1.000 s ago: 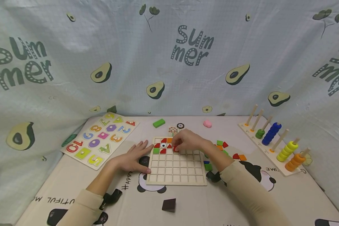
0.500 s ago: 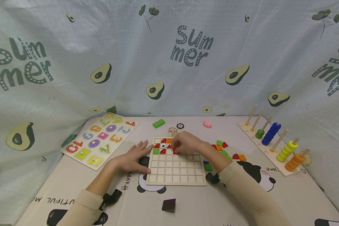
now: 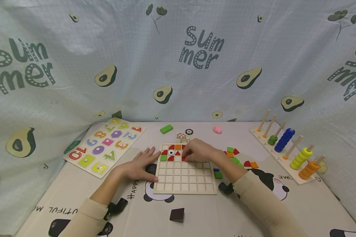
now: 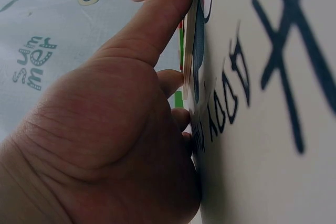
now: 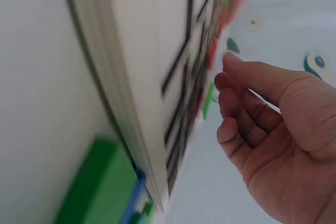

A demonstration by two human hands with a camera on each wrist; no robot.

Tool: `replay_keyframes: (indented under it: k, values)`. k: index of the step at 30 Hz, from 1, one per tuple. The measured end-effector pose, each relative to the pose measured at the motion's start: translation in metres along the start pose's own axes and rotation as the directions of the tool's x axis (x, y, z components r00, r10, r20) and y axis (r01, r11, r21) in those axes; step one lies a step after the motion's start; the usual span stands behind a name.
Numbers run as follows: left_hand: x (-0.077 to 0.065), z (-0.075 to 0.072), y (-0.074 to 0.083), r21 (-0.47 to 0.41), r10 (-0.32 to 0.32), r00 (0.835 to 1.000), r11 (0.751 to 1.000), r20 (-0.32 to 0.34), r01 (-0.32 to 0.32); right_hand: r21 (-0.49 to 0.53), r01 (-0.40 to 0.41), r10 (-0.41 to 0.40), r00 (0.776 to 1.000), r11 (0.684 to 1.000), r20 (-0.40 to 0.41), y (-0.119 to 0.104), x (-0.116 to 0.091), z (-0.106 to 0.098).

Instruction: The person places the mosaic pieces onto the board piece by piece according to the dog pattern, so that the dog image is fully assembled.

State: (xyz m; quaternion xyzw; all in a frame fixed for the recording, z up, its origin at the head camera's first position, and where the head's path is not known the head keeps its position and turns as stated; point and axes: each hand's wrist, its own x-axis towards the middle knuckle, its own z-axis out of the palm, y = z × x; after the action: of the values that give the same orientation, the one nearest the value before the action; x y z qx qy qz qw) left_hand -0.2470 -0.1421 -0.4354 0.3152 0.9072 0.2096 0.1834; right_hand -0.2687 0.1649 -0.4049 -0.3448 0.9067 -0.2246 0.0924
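A wooden grid board (image 3: 185, 179) lies mid-table, with several red pieces, an orange square (image 3: 178, 147), a green square (image 3: 163, 158) and an eye tile (image 3: 171, 152) in its far left cells. My left hand (image 3: 140, 167) is spread at the board's left edge; in the left wrist view its thumb (image 4: 152, 22) touches that edge. Above the far cells is my right hand (image 3: 199, 150), its fingertips beside a red piece (image 3: 183, 159). The right wrist view shows those fingers (image 5: 229, 103) loosely bent, with no piece visible between them. The hand hides part of the far rows.
Right of the board lie loose pieces, among them a green square (image 3: 218, 174) and an orange one (image 3: 254, 165). A bead abacus (image 3: 284, 154) stands farther right, a number puzzle (image 3: 106, 144) far left. Behind are a pattern card (image 3: 181, 137), green block (image 3: 166, 129) and pink toy (image 3: 217, 129).
My right hand has lowered a red piece into a cell and shifted slightly right, off it. The left hand has stayed at the board's edge.
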Motion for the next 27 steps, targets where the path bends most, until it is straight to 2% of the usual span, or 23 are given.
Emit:
replay_keyframes:
  k: [3, 6, 11, 15, 17, 20, 24, 27]
  values:
    - [0.000, 0.000, 0.000, 0.001, -0.003, 1.000, 1.000, 0.002, 0.003, 0.027, 0.011, -0.008, 0.996, 1.000, -0.084, 0.005, -0.013, -0.010]
    - [0.001, -0.001, 0.000, 0.002, -0.014, 1.000, 1.000, 0.007, 0.014, 0.052, -0.010, 0.020, 0.983, 0.999, -0.183, 0.013, -0.031, -0.025]
    - [0.001, 0.000, -0.001, 0.006, -0.028, 1.000, 1.000, 0.007, 0.028, 0.085, -0.068, 0.092, 0.945, 0.994, -0.314, 0.038, -0.063, -0.051]
    - [0.002, 0.000, -0.001, 0.008, -0.031, 0.999, 0.999, 0.010, 0.031, 0.109, -0.138, 0.169, 0.913, 0.984, -0.372, 0.064, -0.085, -0.062]
    - [0.002, 0.001, -0.001, 0.010, -0.027, 1.000, 1.000, 0.009, 0.027, 0.103, -0.195, 0.220, 0.902, 0.975, -0.372, 0.077, -0.093, -0.064]
    - [0.002, 0.000, -0.001, 0.011, -0.024, 1.000, 1.000, 0.008, 0.024, 0.071, -0.300, 0.307, 0.894, 0.951, -0.326, 0.095, -0.102, -0.062]
    - [0.001, 0.001, 0.000, 0.008, -0.026, 1.000, 1.000, 0.008, 0.026, 0.107, -0.400, 0.414, 0.888, 0.910, -0.200, 0.111, -0.108, -0.057]
    - [0.001, 0.001, 0.000, 0.006, -0.025, 1.000, 1.000, 0.008, 0.025, 0.152, -0.423, 0.442, 0.889, 0.893, -0.122, 0.119, -0.110, -0.052]
